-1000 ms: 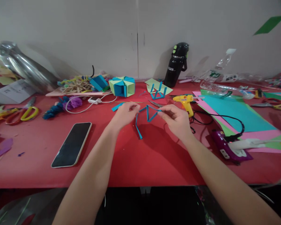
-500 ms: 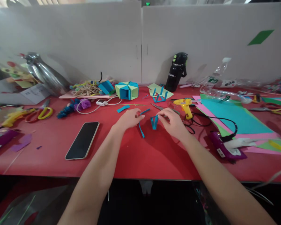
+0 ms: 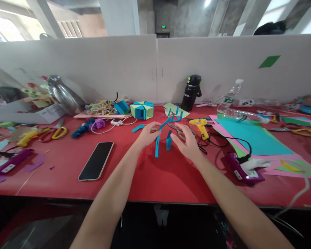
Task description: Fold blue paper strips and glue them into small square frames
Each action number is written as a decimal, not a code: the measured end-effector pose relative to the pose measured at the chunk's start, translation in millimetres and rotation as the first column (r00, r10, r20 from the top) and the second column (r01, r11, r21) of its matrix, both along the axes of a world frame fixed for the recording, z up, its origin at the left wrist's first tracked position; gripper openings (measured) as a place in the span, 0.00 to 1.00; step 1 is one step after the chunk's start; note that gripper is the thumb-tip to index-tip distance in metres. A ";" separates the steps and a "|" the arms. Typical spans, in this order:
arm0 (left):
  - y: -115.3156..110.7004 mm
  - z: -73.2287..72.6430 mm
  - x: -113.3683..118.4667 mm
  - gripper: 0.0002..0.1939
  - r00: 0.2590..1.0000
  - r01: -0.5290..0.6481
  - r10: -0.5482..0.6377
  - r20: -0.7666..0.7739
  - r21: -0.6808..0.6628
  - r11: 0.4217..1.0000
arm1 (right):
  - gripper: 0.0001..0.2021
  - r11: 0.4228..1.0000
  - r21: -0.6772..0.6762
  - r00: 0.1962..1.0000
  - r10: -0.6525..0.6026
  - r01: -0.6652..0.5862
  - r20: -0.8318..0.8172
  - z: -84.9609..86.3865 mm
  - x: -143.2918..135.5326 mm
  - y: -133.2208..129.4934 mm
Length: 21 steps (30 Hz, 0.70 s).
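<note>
My left hand (image 3: 149, 134) is closed, thumb and fingers pinching a bent blue paper strip (image 3: 157, 147). One leg of the strip points down towards the red table, and the other slants up to the right. Opposite it, my right hand (image 3: 186, 141) has thumb and index finger apart. Its thumb tip is close beside a folded blue paper piece (image 3: 168, 141) that stands on the table; whether they touch, I cannot tell. Behind both hands, a blue paper frame with upright prongs (image 3: 176, 118) rests by a pale green sheet (image 3: 185, 112). A loose blue strip (image 3: 138, 128) lies left of my left hand.
A yellow glue gun (image 3: 200, 127) and pliers (image 3: 182, 131) lie behind my right hand. A phone (image 3: 95, 161) is at left, coloured paper (image 3: 254, 136) and a purple power strip (image 3: 245, 169) at right. A black bottle (image 3: 191, 93) and a blue-green paper model (image 3: 142, 110) stand behind.
The camera has tilted up. My right fingers have parted from the folded blue piece, which has turned. My left hand has lifted and turned the bent strip.
</note>
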<state>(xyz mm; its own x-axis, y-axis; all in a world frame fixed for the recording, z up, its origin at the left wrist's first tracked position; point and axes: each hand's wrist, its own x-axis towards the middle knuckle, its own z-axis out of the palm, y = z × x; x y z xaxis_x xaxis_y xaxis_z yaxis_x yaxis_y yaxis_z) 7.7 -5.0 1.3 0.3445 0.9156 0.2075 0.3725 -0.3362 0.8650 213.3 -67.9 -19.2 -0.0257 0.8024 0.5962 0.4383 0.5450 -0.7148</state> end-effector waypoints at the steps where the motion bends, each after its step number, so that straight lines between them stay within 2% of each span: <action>1: -3.4 1.3 2.8 0.15 0.997 0.060 -0.059 0.053 -0.019 0.998 | 0.23 1.000 -0.002 0.999 -0.005 0.005 -0.039 -0.3 -0.3 0.4; 4: -12.4 2.7 11.1 0.12 0.971 0.192 -0.179 0.161 -0.071 0.979 | 0.23 1.000 0.027 0.994 0.008 -0.005 -0.106 -0.1 -0.3 2.1; 6: -16.0 2.4 16.0 0.09 0.957 0.240 -0.216 0.191 -0.111 0.964 | 0.17 0.997 0.077 0.996 0.021 -0.015 -0.090 1.8 -0.3 2.1; 8: -17.2 2.3 19.6 0.08 0.950 0.256 -0.223 0.220 -0.136 0.957 | 0.10 0.990 0.140 0.999 0.033 -0.027 -0.042 4.7 -1.1 0.8; 10: -15.9 2.9 21.1 0.08 0.948 0.233 -0.194 0.251 -0.135 0.963 | 0.08 0.980 0.190 0.998 0.054 -0.056 0.017 7.4 -2.1 -1.4; 14: -10.7 5.8 19.5 0.09 0.941 0.093 -0.044 0.336 -0.131 0.987 | 0.16 0.974 0.179 0.988 0.122 -0.137 0.091 9.7 -2.4 -6.5; 17: -8.9 7.3 18.4 0.07 0.899 -0.014 0.093 0.427 -0.186 0.982 | 0.25 0.973 0.145 0.975 0.160 -0.182 0.153 9.7 -2.2 -10.1; 21: -9.1 6.1 20.5 0.07 0.869 -0.040 0.155 0.469 -0.246 0.969 | 0.38 0.972 0.115 0.961 0.178 -0.205 0.210 8.5 -5.9 -12.3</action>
